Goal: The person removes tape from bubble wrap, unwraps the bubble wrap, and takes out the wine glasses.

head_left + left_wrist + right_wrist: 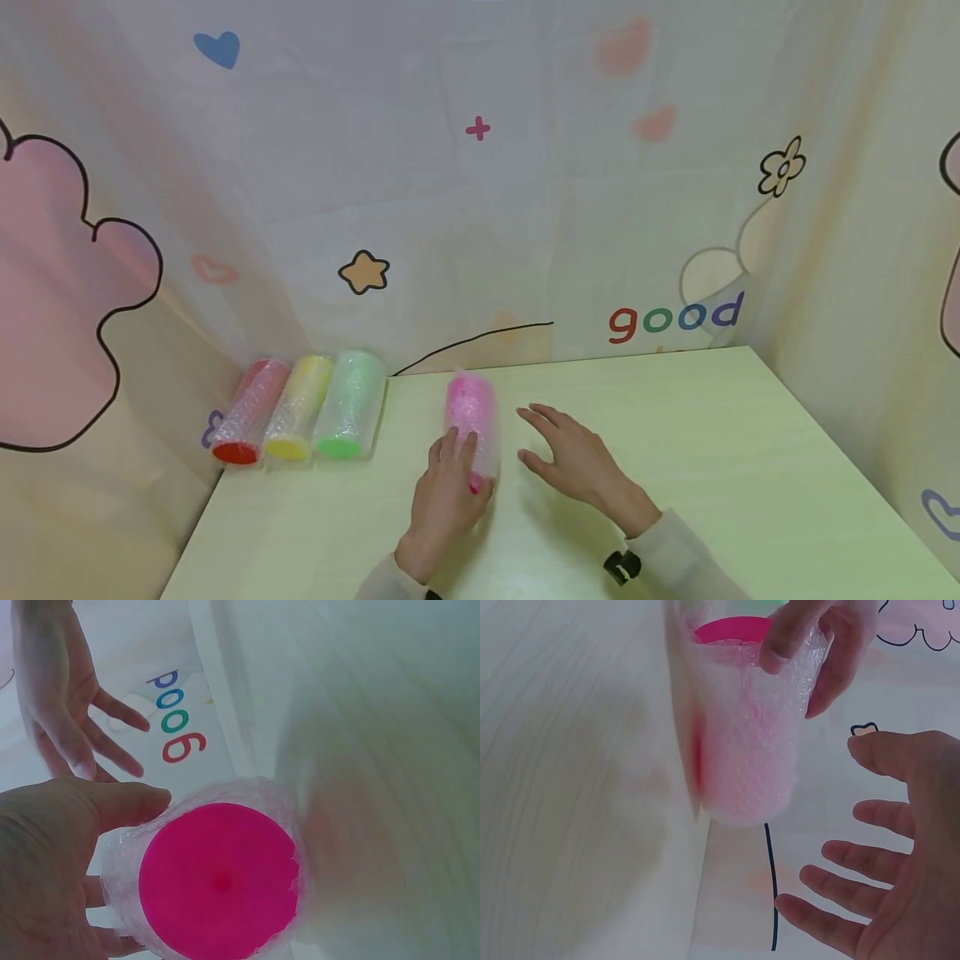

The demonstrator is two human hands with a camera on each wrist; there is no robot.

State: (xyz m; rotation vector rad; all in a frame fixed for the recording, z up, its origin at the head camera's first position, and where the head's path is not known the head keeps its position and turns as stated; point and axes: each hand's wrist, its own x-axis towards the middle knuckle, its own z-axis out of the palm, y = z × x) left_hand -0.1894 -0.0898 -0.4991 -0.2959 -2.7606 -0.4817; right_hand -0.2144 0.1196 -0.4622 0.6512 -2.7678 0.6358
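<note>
Left hand [446, 495] on pink cylinder [471, 402]

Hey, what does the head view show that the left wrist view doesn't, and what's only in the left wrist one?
Only the head view shows the red, yellow and green wrapped cylinders side by side, and the orange star.

Only the left wrist view shows the pink wrapped cylinder end-on, with most of its round face in sight.

Both show that cylinder, the left hand gripping it, the right hand apart from it, and the word "good".
</note>
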